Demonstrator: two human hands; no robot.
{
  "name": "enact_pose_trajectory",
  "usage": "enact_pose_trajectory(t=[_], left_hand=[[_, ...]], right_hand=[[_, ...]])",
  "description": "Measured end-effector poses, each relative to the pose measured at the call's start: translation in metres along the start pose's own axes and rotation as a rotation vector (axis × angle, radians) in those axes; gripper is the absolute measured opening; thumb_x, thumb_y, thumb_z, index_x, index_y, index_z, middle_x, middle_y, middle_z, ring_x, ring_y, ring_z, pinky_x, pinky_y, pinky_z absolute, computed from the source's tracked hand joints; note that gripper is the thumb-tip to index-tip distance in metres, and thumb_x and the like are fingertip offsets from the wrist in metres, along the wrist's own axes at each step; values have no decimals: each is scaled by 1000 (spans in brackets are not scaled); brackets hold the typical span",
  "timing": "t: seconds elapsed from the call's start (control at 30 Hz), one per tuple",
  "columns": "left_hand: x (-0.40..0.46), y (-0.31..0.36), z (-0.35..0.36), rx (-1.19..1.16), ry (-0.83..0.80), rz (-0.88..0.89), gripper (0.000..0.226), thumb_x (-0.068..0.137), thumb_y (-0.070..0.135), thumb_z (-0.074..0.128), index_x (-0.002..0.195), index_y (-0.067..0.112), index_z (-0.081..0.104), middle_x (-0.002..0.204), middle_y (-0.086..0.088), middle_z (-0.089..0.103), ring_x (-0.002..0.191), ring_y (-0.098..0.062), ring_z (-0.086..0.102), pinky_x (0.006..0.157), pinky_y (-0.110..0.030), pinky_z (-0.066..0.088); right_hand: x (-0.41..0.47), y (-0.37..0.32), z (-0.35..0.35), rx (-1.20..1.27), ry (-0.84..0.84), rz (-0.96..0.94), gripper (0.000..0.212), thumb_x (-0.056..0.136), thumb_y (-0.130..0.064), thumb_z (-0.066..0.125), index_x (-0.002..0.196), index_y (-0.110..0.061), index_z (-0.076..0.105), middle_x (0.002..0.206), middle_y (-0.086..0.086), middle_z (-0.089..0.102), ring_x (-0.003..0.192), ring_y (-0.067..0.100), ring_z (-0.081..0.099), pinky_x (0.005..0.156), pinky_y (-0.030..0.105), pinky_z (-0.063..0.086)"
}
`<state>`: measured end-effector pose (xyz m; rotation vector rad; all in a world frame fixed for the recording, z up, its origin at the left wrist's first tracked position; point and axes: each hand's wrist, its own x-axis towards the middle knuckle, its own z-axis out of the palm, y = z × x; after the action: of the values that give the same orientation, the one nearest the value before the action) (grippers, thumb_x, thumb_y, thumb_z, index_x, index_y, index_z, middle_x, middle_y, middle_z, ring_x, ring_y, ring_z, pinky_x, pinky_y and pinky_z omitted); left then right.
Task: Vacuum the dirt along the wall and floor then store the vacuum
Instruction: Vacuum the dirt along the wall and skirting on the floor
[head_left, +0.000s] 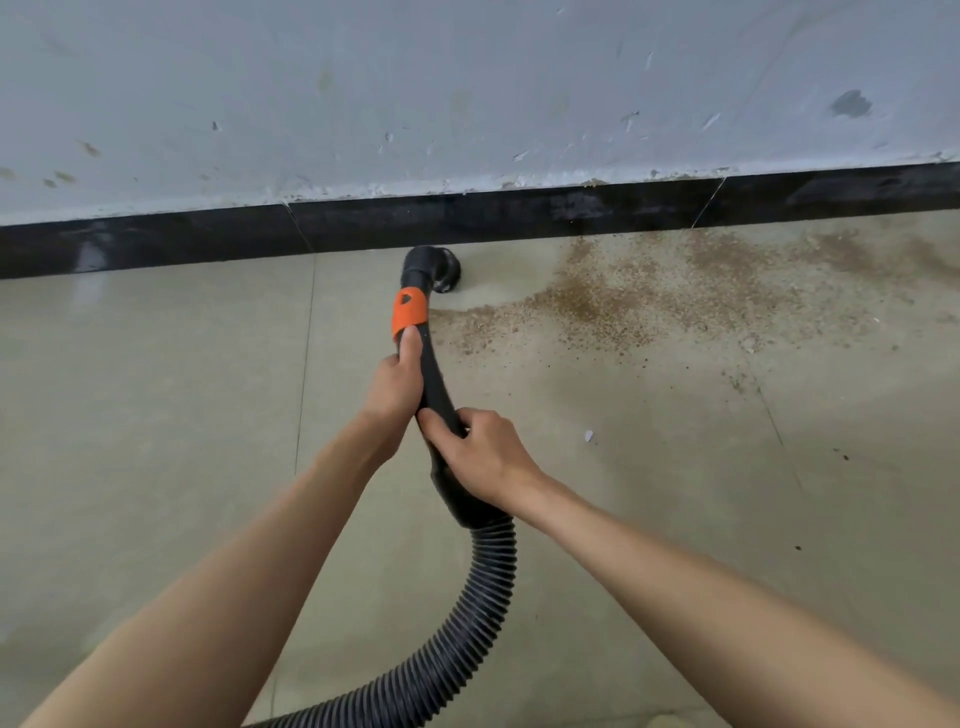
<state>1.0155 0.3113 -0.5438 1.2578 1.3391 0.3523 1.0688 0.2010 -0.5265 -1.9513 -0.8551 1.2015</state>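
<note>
Left floor area: pale green-grey tiled floor (130, 389) left of the nozzle shows no visible grit; judged already cleaned or never soiled, cannot tell which.
Wall base: scuffed pale grey painted wall (467, 93) above a glossy black skirting strip (156, 239); crumbs sit on the strip's top edge further right.
Left hand: left hand (396, 387) curled around the rigid black curved vacuum wand (431, 384), thumb pointing up to the orange band (409, 310).
Nozzle: round black brush nozzle (441, 270) on the floor, touching or just short of the skirting, at the left edge of the dirt.
Right hand: right hand (480, 457) clamped on the wand's lower end, just behind the left hand; the two are close together.
Hose: ribbed black flexible hose (467, 623) loops down out of view; the vacuum body is not visible.
Dirt: wide patch of brown sandy grit (623, 296) spreads right along the skirting, with scattered specks beyond.
White scrap: small white fragment (588, 435) lies apart on the floor.
Progress: judged early to midway; most dirt remains, and storing is not yet begun.
</note>
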Motion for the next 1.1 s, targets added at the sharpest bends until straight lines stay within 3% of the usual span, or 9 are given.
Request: enact_pose_trajectory(t=[0.13, 0.27, 0.43, 0.6, 0.83, 1.0, 1.1], left_hand=[[-22, -18, -30, -73, 84, -70, 43, 98, 45, 31, 76, 12, 50, 88, -14, 56, 82, -26, 55, 82, -41, 47], [-41, -31, -35, -131, 58, -105, 44, 99, 45, 30, 77, 12, 50, 79, -8, 57, 73, -20, 55, 75, -34, 46], [-47, -24, -12, -102, -59, -112, 43, 99, 46, 30, 79, 14, 50, 85, -10, 57, 79, -22, 56, 82, -38, 48], [-41, -5, 16, -96, -196, -128, 45, 99, 44, 31, 88, 6, 52, 80, -7, 54, 72, -18, 53, 69, -28, 45], [-32, 14, 39, -59, -288, -112, 46, 100, 45, 28, 102, 3, 48, 81, -7, 52, 71, -16, 52, 64, -25, 44], [-23, 21, 53, -36, -274, -99, 45, 100, 46, 29, 104, 5, 48, 85, -6, 55, 77, -16, 54, 71, -27, 46], [-15, 22, 43, -94, -180, -87, 41, 101, 43, 29, 99, 6, 47, 81, -6, 55, 73, -16, 54, 72, -28, 47]], right_hand=[[-15, -6, 25, -36, -114, -19, 44, 93, -50, 52, 63, -18, 49, 64, 0, 58, 60, 19, 56, 57, 30, 40], [-30, 1, 33, -71, -138, -9, 45, 92, -51, 51, 62, -18, 48, 64, 1, 59, 62, 23, 60, 59, 31, 42], [-42, 10, 17, -91, -52, 32, 45, 93, -51, 50, 64, -17, 49, 63, -1, 59, 59, 18, 56, 56, 29, 41], [-41, 13, -5, -86, 33, 74, 45, 95, -50, 47, 65, -16, 49, 63, -2, 54, 56, 14, 51, 51, 25, 37], [-32, 14, -25, -84, 93, 109, 46, 95, -50, 46, 66, -14, 50, 68, 1, 55, 60, 16, 52, 55, 28, 38], [-20, 13, -35, -70, 104, 125, 47, 95, -51, 46, 65, -14, 48, 68, 1, 54, 60, 17, 52, 54, 29, 39], [-9, 4, -31, -110, 44, 111, 47, 94, -53, 45, 68, -14, 51, 75, 4, 61, 68, 23, 60, 61, 33, 46]])
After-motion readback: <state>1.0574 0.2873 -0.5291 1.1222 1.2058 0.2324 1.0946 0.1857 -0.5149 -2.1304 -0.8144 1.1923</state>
